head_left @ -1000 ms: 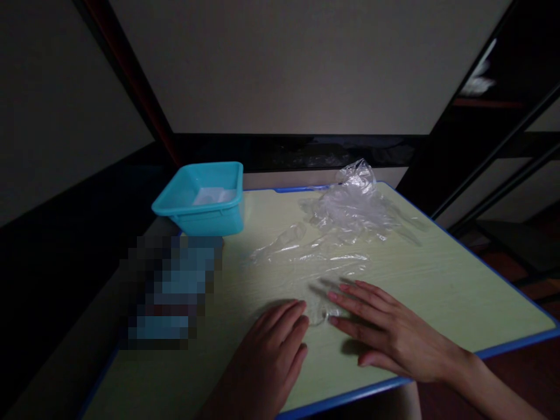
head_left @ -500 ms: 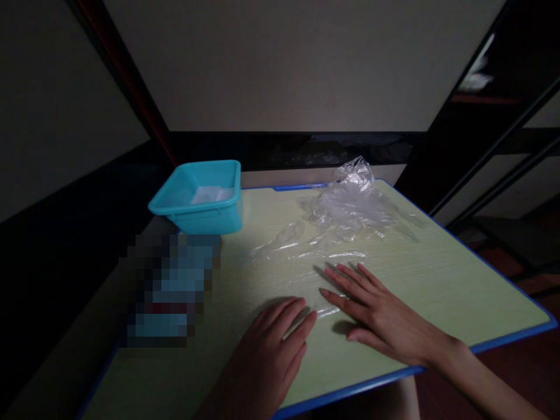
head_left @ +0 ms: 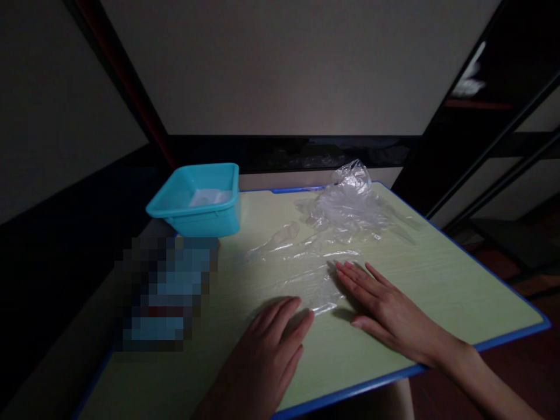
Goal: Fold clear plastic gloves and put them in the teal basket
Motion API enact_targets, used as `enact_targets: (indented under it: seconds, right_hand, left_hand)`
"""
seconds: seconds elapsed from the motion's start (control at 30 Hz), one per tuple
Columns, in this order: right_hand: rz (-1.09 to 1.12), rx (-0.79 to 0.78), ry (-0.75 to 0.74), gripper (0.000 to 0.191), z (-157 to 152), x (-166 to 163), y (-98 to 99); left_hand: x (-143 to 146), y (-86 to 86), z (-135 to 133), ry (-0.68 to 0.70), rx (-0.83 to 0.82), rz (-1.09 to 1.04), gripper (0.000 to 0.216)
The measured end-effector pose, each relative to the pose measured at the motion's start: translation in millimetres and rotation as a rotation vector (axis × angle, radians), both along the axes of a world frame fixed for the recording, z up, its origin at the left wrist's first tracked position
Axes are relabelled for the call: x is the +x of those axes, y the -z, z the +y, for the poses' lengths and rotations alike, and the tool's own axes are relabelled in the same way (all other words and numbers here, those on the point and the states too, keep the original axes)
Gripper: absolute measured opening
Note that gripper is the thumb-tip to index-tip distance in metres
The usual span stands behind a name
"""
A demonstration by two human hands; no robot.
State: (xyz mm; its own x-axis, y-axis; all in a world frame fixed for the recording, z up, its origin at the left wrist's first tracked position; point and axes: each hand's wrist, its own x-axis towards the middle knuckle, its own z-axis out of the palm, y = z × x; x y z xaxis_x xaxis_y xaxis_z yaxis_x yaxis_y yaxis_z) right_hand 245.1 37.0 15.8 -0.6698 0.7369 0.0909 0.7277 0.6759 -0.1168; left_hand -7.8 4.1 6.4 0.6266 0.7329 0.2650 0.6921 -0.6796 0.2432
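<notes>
Your right hand (head_left: 389, 312) lies flat, fingers together, on the plastic sheet (head_left: 301, 274) mid-surface; your left hand (head_left: 266, 356), fingers loosely spread, pins its near edge. Press evenly so it doesn't wrinkle toward the bin (head_left: 196, 198).

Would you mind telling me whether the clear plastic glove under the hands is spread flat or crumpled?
Spread flat: the plastic glove lies smooth on the desk, with both the left hand and right hand pressing on it.

On the table (head_left: 437, 291), the flat plastic glove (head_left: 301, 274) lies at the middle. Behind it to the right sits the pile of plastic gloves (head_left: 350, 207); behind it to the left, the tub (head_left: 196, 201) at the table's corner. The left hand (head_left: 266, 350) rests before the glove, the right hand (head_left: 385, 309) on its right edge.
</notes>
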Motion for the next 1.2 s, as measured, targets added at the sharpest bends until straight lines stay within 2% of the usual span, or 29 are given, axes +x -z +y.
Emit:
enact_targets:
  seconds: [0.23,0.5,0.6,0.73,0.87,0.93,1.2]
  right_hand:
    - [0.005,-0.041,-0.100,0.072,8,-14,-0.7]
    - [0.003,0.005,-0.100,0.075,14,-15,9.8]
    - [-0.011,0.017,-0.096,0.075,13,-15,9.6]
    - [-0.002,0.029,-0.098,0.075,13,-15,10.0]
    - [-0.024,0.023,-0.105,0.072,14,-14,10.6]
    - [-0.029,0.012,-0.112,0.070,14,-13,10.5]
    - [-0.002,0.007,-0.128,0.071,15,-11,10.5]
  left_hand:
    - [0,3.3,1,0.003,0.003,0.001,0.044]
    - [-2,1.7,1,-0.010,-0.021,-0.014,0.042]
    - [-1,3.4,-1,-0.057,0.007,-0.003,0.046]
    - [21,2.2,-7,-0.118,0.062,0.015,0.057]
    - [56,-2.6,-9,-0.114,-0.016,0.030,0.073]
    - [67,-2.3,-7,-0.159,-0.047,0.041,0.076]
    - [64,8.3,-3,-0.180,-0.038,0.081,0.075]
